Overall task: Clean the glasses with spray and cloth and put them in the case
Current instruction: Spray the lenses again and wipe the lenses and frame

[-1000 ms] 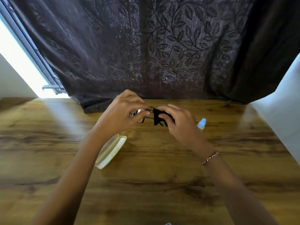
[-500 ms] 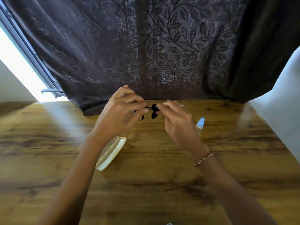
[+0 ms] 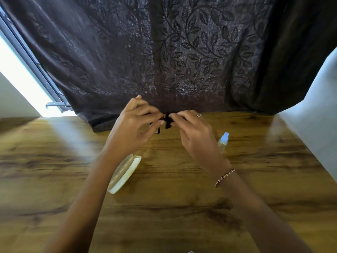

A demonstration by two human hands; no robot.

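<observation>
Both hands are raised over the far middle of the wooden worktop (image 3: 182, 207), at about 12 o'clock from the picture's centre. The left hand (image 3: 134, 128) has its fingers (image 3: 145, 114) curled, thumb and fingertips pinching the glasses (image 3: 158, 130). Only a dark sliver of frame shows below the thumb; the hand hides the rest. The right hand (image 3: 193, 132) meets it from 3 o'clock, its thumb and forefinger pressed together on a small black cloth (image 3: 167, 122) that sits against the glasses between the two hands. A ring (image 3: 199, 115) shows on one right finger and a beaded bracelet (image 3: 225, 177) circles the right wrist.

The cream case (image 3: 125, 172) lies slantwise on the worktop at 7 o'clock from the hands, well apart from the glasses. The left forearm crosses in front of its left edge. Whether its lid is fully down cannot be told. The spray bottle (image 3: 224, 140), clear with a pale blue cap, stands at 4 o'clock from the right hand, just beside it, its lower part blurred and partly hidden by the wrist.

A dark curtain (image 3: 182, 61) with a leaf pattern hangs behind, its hem resting on the worktop's far edge directly behind the fingers, so the black cloth is hard to separate from it. A grey window frame (image 3: 36, 70) with bright light runs at 10 o'clock, and a pale wall (image 3: 319, 125) closes the scene at 3 o'clock
</observation>
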